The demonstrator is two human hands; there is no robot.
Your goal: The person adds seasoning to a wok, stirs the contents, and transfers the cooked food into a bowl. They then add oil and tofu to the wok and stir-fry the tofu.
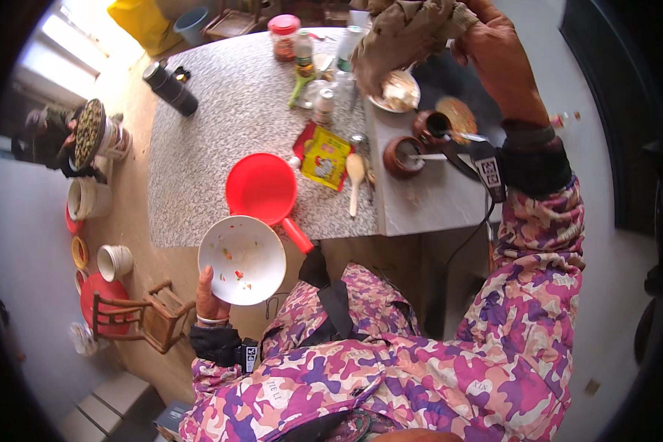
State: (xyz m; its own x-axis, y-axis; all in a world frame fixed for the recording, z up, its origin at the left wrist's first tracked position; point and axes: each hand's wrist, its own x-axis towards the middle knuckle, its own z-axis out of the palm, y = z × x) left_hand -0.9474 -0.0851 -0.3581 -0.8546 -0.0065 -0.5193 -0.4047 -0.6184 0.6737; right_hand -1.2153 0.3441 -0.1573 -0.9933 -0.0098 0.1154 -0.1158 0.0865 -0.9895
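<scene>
My left hand point(209, 297) grips the rim of a white bowl point(254, 258), tilted so its inside shows, with bits of red and green food stuck to it. Beyond the bowl a red plastic ladle point(261, 188) with a long handle lies at the table's near edge. Raised at the upper right, my right hand point(497, 62) is closed on a crumpled grey-brown cloth point(412, 37). Below the cloth stand a plate of white food point(399, 94) and two brown pots point(404, 158) with spoons in them.
The speckled table point(214, 140) carries a yellow packet point(324, 158), a wooden spoon point(355, 180), a black thermos point(171, 88), a red-lidded jar point(283, 37) and bottles. A wooden chair point(162, 317) and buckets stand at left, where another person point(48, 136) is partly visible.
</scene>
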